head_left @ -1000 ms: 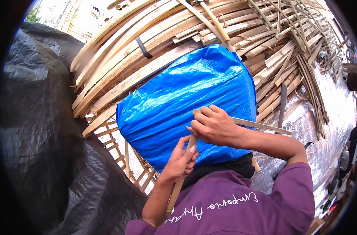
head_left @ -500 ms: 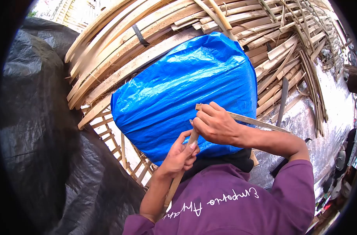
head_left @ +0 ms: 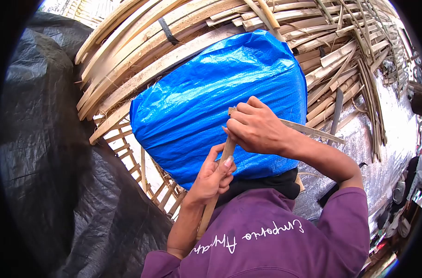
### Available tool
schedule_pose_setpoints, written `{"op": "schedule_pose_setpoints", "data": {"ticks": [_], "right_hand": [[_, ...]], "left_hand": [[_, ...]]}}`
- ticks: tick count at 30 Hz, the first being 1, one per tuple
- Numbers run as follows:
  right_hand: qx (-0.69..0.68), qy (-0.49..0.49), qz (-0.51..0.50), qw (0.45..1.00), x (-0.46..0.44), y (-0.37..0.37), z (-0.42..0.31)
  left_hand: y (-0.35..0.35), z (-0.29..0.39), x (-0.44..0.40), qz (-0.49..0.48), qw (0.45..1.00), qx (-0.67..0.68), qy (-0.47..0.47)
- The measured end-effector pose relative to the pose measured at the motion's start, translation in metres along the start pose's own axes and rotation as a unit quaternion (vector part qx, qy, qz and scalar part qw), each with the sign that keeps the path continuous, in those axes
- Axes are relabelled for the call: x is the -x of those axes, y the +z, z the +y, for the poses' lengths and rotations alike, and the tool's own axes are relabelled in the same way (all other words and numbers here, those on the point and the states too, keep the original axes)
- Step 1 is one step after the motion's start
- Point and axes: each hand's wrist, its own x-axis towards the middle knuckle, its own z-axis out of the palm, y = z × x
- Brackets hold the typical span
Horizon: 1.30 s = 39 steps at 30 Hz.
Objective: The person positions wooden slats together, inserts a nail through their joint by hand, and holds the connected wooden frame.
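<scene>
My left hand (head_left: 214, 177) is closed around a flat bamboo strip (head_left: 228, 150), thumb along its face. The strip slants from my shirt up to my right hand. My right hand (head_left: 255, 125) forms a fist around a slim knife (head_left: 308, 131). The square wooden end shows left of the knuckles, and the long narrow part runs out to the right behind my forearm. The fingertips of that hand meet the strip's upper end, where the contact is hidden. Beneath both hands, a blue plastic sheet (head_left: 211, 97) covers my lap.
Split bamboo lengths (head_left: 141, 51) are stacked beyond the sheet, with thinner strips (head_left: 370, 102) at right. A dark flat blade-like piece (head_left: 336, 109) leans there. Black sheeting (head_left: 39, 139) hangs at left, beside a bamboo lattice (head_left: 162, 197). Silvery sheeting (head_left: 396, 125) lies at right.
My right hand and the knife have moved slightly up and away from my body. The left hand keeps its hold on the strip. The view has shifted a little.
</scene>
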Motion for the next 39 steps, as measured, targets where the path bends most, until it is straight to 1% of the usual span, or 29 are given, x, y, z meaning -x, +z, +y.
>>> {"op": "schedule_pose_setpoints", "data": {"ticks": [1,3,5,7,9,11,12,13,16,17,19,20,23,24,25,27,29,31,32,34,35,37,39], "right_hand": [[-0.001,-0.005,-0.001,1.000,-0.002,0.000,0.000],[0.018,0.001,0.038,0.999,-0.002,0.002,-0.006],[0.034,0.003,0.041,0.999,0.001,0.006,-0.015],[0.069,0.022,0.065,0.995,0.006,0.014,-0.018],[0.077,0.038,0.053,0.995,0.009,0.015,-0.021],[0.082,0.069,0.087,0.991,0.011,0.018,-0.022],[0.065,0.068,0.039,0.995,0.011,0.013,-0.020],[0.067,0.067,0.037,0.995,0.010,0.009,-0.016],[-0.035,0.053,0.001,0.998,0.002,-0.007,-0.006],[-0.035,0.053,0.002,0.998,0.002,-0.014,-0.003],[-0.103,0.154,0.054,0.981,0.005,-0.026,0.006],[-0.128,0.185,0.080,0.971,0.009,-0.023,0.014],[-0.151,0.191,0.072,0.967,0.014,-0.016,0.022],[-0.156,0.191,0.016,0.969,0.017,-0.018,0.021],[-0.154,0.192,0.017,0.969,0.021,-0.017,0.018],[-0.237,0.226,-0.035,0.944,0.028,-0.013,0.013],[-0.242,0.229,-0.031,0.942,0.027,-0.011,0.010],[-0.287,0.271,0.002,0.919,0.030,-0.004,0.009],[-0.289,0.272,0.001,0.918,0.031,0.000,0.008],[-0.283,0.269,0.049,0.920,0.033,0.005,0.008],[-0.283,0.269,0.049,0.919,0.033,0.007,0.006],[-0.314,0.292,0.080,0.900,0.032,0.009,0.001],[-0.317,0.296,0.065,0.899,0.034,0.009,0.003]], "left_hand": [[0.000,0.000,0.000,0.000,1.000,0.003,0.009],[0.002,0.004,0.000,0.010,1.000,0.010,0.011],[0.002,0.005,-0.001,0.015,1.000,0.013,0.008],[0.004,0.004,-0.003,0.020,0.999,0.030,-0.007],[0.006,0.001,-0.005,0.011,0.999,0.035,0.003],[0.005,-0.002,-0.004,0.004,0.999,0.045,0.003],[0.004,0.000,-0.006,0.006,0.999,0.033,0.000],[0.002,0.002,-0.008,0.008,1.000,0.020,-0.003],[-0.002,0.008,-0.006,0.011,1.000,0.002,0.002],[-0.003,0.009,-0.004,0.017,1.000,-0.003,0.012],[-0.007,0.008,-0.003,0.023,1.000,0.004,0.016],[-0.009,0.007,-0.002,0.014,1.000,0.006,0.018],[-0.010,0.005,-0.002,0.000,1.000,0.003,0.020],[-0.009,0.005,-0.003,-0.010,1.000,0.000,0.025],[-0.008,0.005,-0.003,-0.012,1.000,-0.001,0.024],[-0.008,0.005,-0.004,0.003,1.000,-0.004,0.026],[-0.009,0.005,-0.004,0.003,1.000,-0.004,0.024],[-0.009,0.003,-0.004,0.004,1.000,-0.002,0.019],[-0.009,0.002,-0.004,0.001,1.000,-0.003,0.018],[-0.009,0.001,-0.004,-0.002,1.000,-0.005,0.017],[-0.009,0.000,-0.004,-0.001,1.000,-0.004,0.021],[-0.008,0.000,-0.005,0.000,1.000,-0.004,0.026],[-0.008,0.001,-0.004,0.006,1.000,-0.009,0.021]]}}
